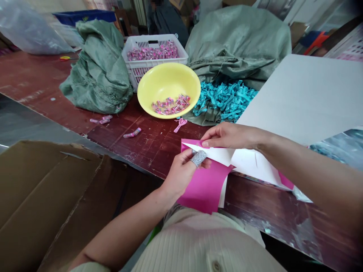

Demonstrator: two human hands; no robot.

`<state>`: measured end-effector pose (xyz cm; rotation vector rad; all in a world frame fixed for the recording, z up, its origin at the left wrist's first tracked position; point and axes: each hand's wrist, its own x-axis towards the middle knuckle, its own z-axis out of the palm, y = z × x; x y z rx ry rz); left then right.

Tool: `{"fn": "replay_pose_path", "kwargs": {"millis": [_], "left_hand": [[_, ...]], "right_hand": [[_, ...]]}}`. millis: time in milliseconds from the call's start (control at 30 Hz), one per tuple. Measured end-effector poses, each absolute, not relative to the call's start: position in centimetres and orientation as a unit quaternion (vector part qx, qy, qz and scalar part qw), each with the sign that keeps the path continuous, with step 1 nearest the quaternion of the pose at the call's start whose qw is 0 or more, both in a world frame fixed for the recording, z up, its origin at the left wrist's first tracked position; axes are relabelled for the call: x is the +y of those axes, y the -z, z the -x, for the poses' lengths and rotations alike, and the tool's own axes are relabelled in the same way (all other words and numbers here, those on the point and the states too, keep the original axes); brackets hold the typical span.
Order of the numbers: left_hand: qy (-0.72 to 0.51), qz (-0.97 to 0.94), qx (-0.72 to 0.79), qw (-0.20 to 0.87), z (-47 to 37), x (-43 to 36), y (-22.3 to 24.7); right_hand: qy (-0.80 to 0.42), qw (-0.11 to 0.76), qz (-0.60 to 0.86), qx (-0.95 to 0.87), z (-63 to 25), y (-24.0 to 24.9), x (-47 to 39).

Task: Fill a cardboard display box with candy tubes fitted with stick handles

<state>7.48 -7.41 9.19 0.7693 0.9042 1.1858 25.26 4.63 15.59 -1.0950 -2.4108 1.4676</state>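
I hold a folded pink-and-white card (208, 185) at the table's near edge, its long axis running from upper left to lower right, roughly along that edge; its narrow white tip points left, and a pink panel hangs toward my lap. My left hand (187, 166) pinches it near the tip (grey wrapping covers one digit), and my right hand (224, 135) is closed, thumb against fingers, on the upper pink edge.

The dark red tabletop (155, 151) is scuffed, bearing a yellow basin (167, 77), a white plastic crate (136, 70), green sacks (99, 70) and turquoise plastic pieces (229, 98). Cardboard boxes (184, 6) stand behind.
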Motion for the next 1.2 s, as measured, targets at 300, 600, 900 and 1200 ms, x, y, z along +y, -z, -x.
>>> {"fn": "replay_pose_path", "kwargs": {"millis": [300,600,900,1200], "left_hand": [[-0.525,-0.362,0.395,0.661,-7.0,-7.4,-9.1],[-0.57,-0.343,0.398,0.631,-7.8,-6.9,-9.0],[-0.698,-0.408,0.548,0.214,0.3,-8.9,-7.5],[-0.642,-0.409,0.474,0.442,5.0,-4.9,-6.4]], "right_hand": [[-0.486,0.057,0.347,-0.8,-25.1,-15.9,3.6],[-0.401,0.073,0.328,-0.852,-24.3,-17.6,1.1],[-0.459,0.459,0.5,-0.573,-26.4,-16.3,-0.6],[-0.534,0.459,0.479,-0.524,-27.2,-8.4,-5.6]]}}
